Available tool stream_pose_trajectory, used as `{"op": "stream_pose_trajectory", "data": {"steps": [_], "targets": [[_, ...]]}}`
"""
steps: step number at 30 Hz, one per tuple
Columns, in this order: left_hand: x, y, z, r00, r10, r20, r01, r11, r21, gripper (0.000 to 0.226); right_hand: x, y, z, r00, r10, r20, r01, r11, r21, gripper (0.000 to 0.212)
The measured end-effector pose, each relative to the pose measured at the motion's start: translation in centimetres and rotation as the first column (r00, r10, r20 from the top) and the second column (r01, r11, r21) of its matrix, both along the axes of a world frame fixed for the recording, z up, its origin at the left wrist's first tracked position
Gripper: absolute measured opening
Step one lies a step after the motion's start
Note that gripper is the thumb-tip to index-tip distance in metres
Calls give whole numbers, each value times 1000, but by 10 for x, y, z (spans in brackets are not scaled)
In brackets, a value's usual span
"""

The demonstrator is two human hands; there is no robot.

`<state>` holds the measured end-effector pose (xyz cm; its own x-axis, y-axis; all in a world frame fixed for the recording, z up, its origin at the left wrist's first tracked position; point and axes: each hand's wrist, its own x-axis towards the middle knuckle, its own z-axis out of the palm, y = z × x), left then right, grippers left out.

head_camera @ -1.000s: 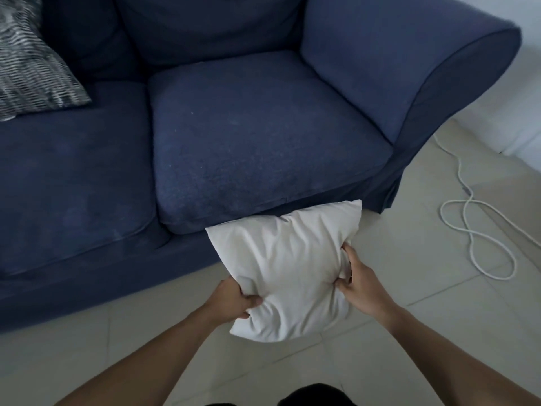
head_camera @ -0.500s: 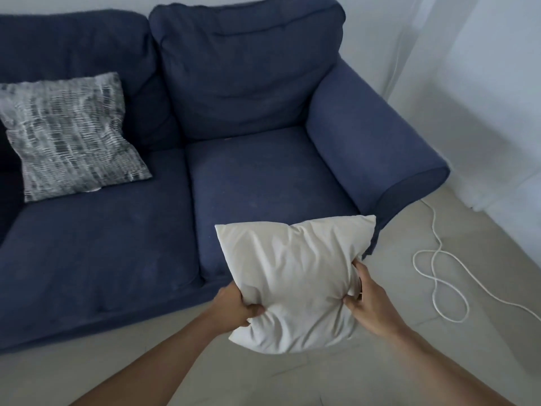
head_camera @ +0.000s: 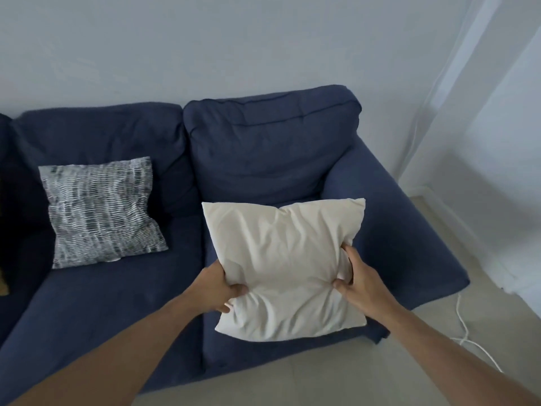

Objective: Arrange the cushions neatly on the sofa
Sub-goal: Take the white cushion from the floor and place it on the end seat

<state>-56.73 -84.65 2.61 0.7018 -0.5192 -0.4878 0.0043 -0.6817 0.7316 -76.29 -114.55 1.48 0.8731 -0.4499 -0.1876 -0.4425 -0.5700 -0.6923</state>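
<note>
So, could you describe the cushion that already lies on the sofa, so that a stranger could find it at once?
Start from the dark blue sofa against the pale wall. On its middle seat, leaning on the backrest, sits the patterned cushion. Its black, grey and white woven-looking print sets it apart from the plain cream cushion held by both hands over the right seat.

A home living room: a navy sofa [head_camera: 263, 159] with a patterned cushion [head_camera: 102, 212] against a plain wall [head_camera: 234, 45]

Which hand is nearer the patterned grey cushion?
Left. The left hand grips the cream cushion's left edge, on the side facing the patterned grey cushion; the right hand grips its far right edge.
</note>
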Motion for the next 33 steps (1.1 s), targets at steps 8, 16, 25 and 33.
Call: {"op": "stream_pose_trajectory", "data": {"steps": [8, 16, 25, 33], "targets": [[115, -35, -3, 992, 109, 65, -110, 994, 6, 55, 139, -48, -4, 998, 54, 32, -52, 997, -49, 83], [234, -78, -72, 984, 172, 38, -174, 984, 47, 44, 267, -79, -69, 1000, -13, 23, 14, 999, -44, 77], [311, -106, -126, 985, 161, 54, -164, 985, 51, 42, 338, -103, -112, 998, -68, -7, 67, 994, -84, 73], [326, -105, -140, 983, 165, 77, -173, 979, 109, 52, 353, -107, -117, 992, -122, -23, 122, 992, -12, 92]]}}
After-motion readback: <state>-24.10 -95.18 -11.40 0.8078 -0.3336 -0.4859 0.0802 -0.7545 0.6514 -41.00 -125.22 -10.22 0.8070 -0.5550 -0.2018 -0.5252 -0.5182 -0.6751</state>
